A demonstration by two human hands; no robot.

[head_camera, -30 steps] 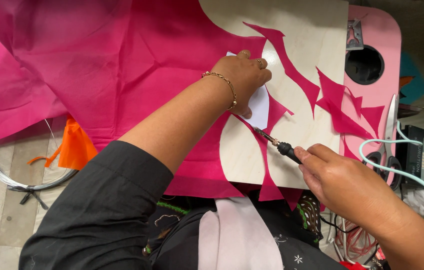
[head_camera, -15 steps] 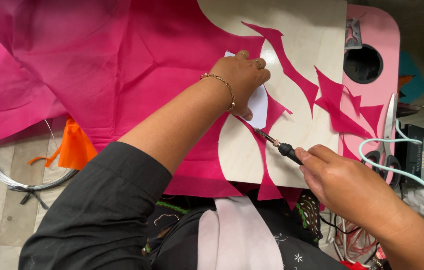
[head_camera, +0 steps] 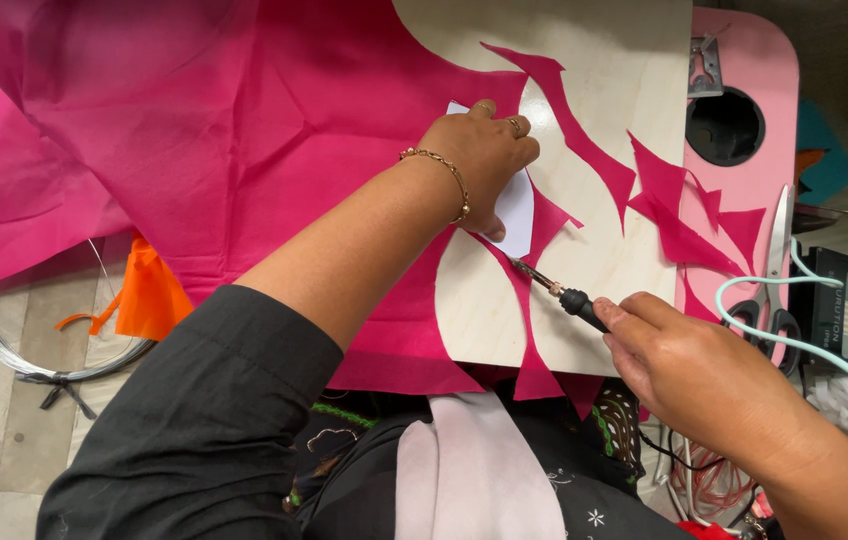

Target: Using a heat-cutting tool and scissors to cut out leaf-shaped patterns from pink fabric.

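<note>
A pale wooden board lies in front of me on a pink counter, with tiled floor showing at 8 o'clock. A big sheet of magenta cloth covers the board's left half and spills off toward 9 and 10 o'clock.

My left hand reaches in from 7 o'clock and lies flat, fingers spread and pressing down, on a white paper template that sits on the cloth near the middle of the board. It grips nothing; it only holds the paper down.

My right hand, at 4 o'clock, is closed around the black handle of a hot cutting tool. The tool's thin metal tip points toward 10 o'clock and touches the cloth just beside the template's lower edge, close to my left thumb.

Cut magenta scraps lie on the bare board at 2 o'clock. Scissors rest on the counter at 3 o'clock, with a pale green cable looping past them. A round hole opens in the counter at 1 o'clock. On the floor at 8 o'clock sit a wire coil and an orange scrap.
</note>
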